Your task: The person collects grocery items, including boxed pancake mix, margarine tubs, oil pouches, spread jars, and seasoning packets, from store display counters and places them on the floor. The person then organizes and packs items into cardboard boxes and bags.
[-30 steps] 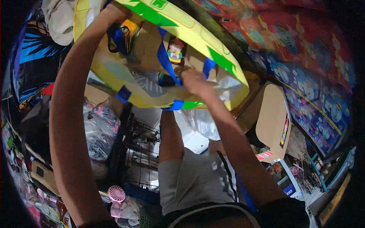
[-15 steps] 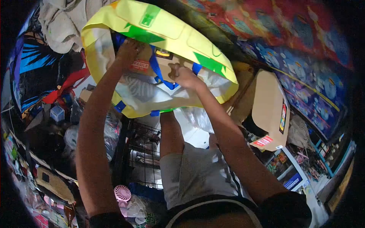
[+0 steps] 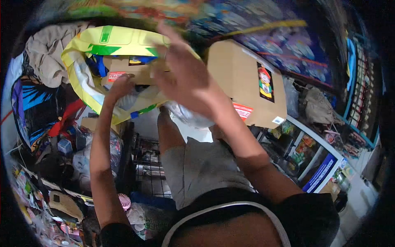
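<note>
A large yellow bag with green print lies with its mouth facing me. Inside it sits a brown cardboard box with a red fragile label and a dark picture sticker. My left hand is at the box's near edge, just beside the label, its fingers curled against it. In front of the bag's right side is my right hand, smeared by motion, with its fingers apart and nothing visible in them. It covers part of the bag and box. A second cardboard box with similar stickers stands right of that hand.
Patterned sheets hang behind the boxes. A glass-topped case stands at the right. Plastic-wrapped goods and a black wire rack are at the left and below. A beige cloth lies at the upper left.
My right hand has left the blue strap at the bag's mouth and is raised, opened. My left hand has moved from the box's far side to its near edge. The view has shifted right.
</note>
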The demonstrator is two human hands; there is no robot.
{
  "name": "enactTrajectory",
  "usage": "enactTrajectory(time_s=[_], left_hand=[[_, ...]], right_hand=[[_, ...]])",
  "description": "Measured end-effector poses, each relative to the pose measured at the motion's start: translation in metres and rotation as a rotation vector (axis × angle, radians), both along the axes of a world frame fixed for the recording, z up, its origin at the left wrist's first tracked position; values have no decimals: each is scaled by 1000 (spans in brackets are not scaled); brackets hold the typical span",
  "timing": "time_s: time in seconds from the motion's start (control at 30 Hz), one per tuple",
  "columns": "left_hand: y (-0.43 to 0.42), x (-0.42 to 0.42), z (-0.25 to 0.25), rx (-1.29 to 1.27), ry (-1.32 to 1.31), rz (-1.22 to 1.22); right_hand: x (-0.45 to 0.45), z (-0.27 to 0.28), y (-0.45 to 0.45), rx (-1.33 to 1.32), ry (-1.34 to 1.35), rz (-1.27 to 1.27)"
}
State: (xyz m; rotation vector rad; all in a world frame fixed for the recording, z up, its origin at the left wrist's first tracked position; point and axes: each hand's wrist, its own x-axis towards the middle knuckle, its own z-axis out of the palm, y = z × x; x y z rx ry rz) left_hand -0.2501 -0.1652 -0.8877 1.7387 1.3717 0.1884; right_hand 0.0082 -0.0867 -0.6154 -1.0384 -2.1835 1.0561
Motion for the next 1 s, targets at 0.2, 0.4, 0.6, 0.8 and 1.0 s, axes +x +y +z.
enactTrajectory(time_s=[0.2, 0.4, 0.6, 0.8, 1.0], left_hand=[[26, 142, 116, -550, -559, 445], [6, 255, 104, -442, -467, 504], [2, 285, 33, -212, -350, 533], [-3, 298, 8, -181, -304, 577], [-32, 287, 11, -201, -307, 593]], right_hand=[[172, 78, -20, -568, 286, -619], [449, -62, -35, -442, -6, -1050], [407, -127, -37, -1259, 666, -906], [404, -169, -45, -1229, 775, -855], [413, -181, -74, -1184, 761, -954]])
